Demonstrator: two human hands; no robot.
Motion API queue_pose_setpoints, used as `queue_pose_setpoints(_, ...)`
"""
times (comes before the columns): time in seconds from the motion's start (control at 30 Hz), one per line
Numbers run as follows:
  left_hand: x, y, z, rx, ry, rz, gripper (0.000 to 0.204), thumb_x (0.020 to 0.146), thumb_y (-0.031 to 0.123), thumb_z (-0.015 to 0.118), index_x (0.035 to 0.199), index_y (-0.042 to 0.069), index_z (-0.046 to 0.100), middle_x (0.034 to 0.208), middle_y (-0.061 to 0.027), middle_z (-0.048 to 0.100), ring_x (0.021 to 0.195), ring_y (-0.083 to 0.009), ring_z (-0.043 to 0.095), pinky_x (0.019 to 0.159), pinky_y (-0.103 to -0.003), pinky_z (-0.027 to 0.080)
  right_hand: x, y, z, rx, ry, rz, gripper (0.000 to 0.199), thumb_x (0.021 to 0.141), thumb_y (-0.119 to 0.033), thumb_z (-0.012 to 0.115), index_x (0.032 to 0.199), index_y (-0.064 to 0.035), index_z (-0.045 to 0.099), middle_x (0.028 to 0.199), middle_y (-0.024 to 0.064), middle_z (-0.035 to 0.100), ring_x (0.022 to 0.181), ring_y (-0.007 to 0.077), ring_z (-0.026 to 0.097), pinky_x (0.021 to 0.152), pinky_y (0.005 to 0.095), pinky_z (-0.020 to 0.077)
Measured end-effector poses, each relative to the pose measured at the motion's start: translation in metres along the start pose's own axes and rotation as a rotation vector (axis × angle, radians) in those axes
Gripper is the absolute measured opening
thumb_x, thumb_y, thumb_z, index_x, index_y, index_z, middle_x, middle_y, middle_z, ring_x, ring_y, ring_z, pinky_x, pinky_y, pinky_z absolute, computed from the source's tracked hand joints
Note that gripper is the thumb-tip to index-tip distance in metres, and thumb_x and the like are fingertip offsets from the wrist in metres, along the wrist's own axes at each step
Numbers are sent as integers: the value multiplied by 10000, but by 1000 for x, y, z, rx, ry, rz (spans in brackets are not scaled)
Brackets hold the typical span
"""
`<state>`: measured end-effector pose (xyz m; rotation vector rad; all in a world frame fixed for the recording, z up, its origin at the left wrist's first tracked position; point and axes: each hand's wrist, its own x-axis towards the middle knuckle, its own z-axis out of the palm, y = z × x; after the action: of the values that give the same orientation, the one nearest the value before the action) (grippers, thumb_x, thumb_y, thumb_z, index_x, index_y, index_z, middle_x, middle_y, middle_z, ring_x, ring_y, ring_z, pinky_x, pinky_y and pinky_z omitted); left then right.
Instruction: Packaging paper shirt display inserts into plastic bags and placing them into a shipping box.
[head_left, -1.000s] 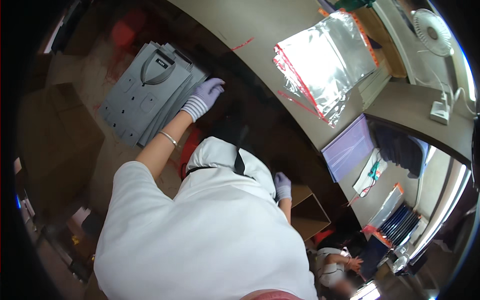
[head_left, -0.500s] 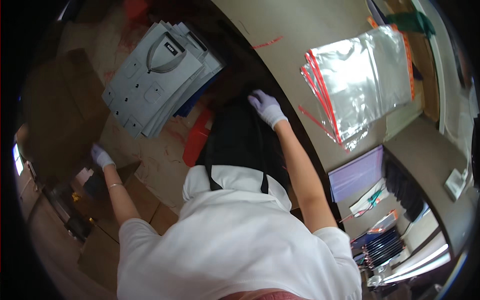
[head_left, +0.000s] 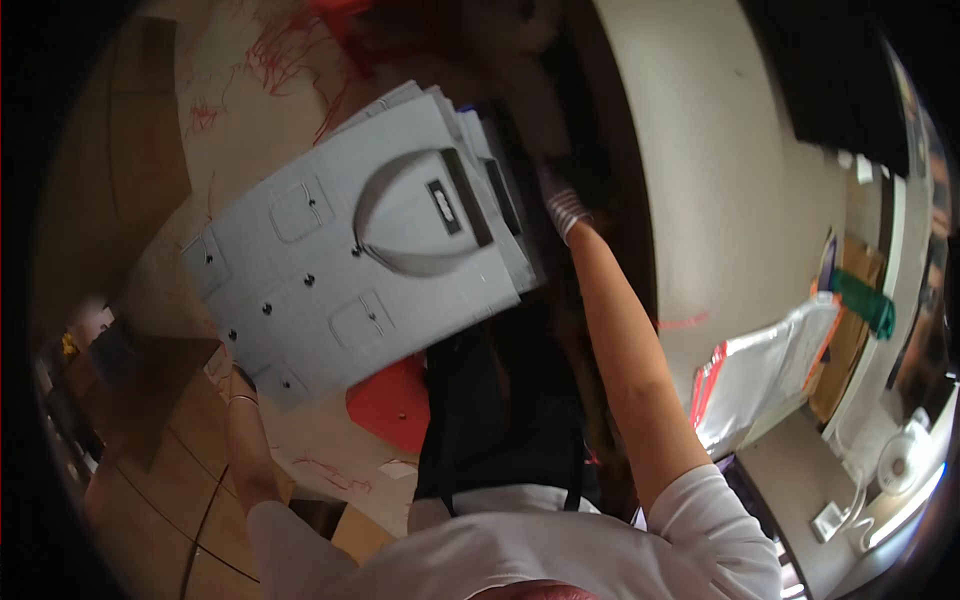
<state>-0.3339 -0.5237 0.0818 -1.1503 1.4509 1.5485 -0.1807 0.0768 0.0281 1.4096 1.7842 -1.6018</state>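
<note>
A stack of folded grey collared shirts [head_left: 410, 310] with dark buttons and chest pockets lies in front of me, the collar toward the right. My left hand [head_left: 222, 368] is at the lower left corner of the stack, its fingers partly hidden by the edge. On the other side, my right hand [head_left: 566, 208], in a pale glove with stripes at the cuff, is beyond the collar end in deep shadow. Its fingers are too dark and blurred to make out. Below the stack, a red plastic stool [head_left: 392, 408] shows in part.
Cardboard boxes [head_left: 165, 440] stand at the left. Red thread scraps [head_left: 290, 50] litter the floor. On the table [head_left: 715, 210] at the right lie clear plastic bags [head_left: 755, 375] with red edges, near a green cloth [head_left: 865, 303]. A white fan [head_left: 903, 460] is farther right.
The shirt stack looks larger and nearer, and has turned in view. My left hand has come to its lower corner, and my right hand has moved to beside its collar end. My view has shifted.
</note>
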Motion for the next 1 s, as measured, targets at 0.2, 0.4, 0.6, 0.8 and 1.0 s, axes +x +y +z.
queue_pose_setpoints(0.2, 34, -17, -4, -99, 26, 9, 683, 860, 584, 289, 1327, 86, 294, 1345, -145, 329, 1193, -314, 357, 983, -431, 296, 82, 22, 37, 175, -11, -95, 468, 952, -350, 297, 1173, 7, 502, 992, 115, 610, 866, 221, 582, 801, 313, 451)
queue_pose_setpoints(0.4, 48, -37, -16, -141, 56, 33, 672, 858, 581, 299, 1310, 85, 312, 1323, -141, 347, 1174, -308, 371, 971, -426, 305, 85, 14, 66, 176, -129, -54, 459, 949, -345, 310, 1173, 5, 503, 1006, 111, 603, 882, 212, 574, 810, 305, 446)
queue_pose_setpoints(0.6, 59, -47, -3, -130, 50, 78, 660, 856, 579, 308, 1293, 84, 330, 1300, -137, 365, 1154, -302, 385, 959, -422, 314, 85, 14, 59, 227, -204, -20, 450, 947, -341, 322, 1173, 4, 504, 1019, 107, 597, 898, 202, 566, 819, 297, 441)
queue_pose_setpoints(0.8, 49, -67, -7, -118, 65, 115, 650, 855, 576, 318, 1276, 82, 348, 1278, -133, 384, 1135, -296, 399, 947, -418, 322, 53, 36, 55, 273, -294, 34, 442, 944, -336, 335, 1172, 2, 505, 1033, 103, 591, 913, 192, 558, 828, 289, 437)
queue_pose_setpoints(1.0, 50, -86, 8, -87, 62, 137, 639, 853, 574, 327, 1258, 81, 365, 1255, -129, 402, 1115, -290, 413, 934, -413, 331, 25, 72, 46, 328, -356, 100, 434, 941, -331, 347, 1172, 0, 505, 1047, 99, 585, 929, 183, 551, 837, 281, 432)
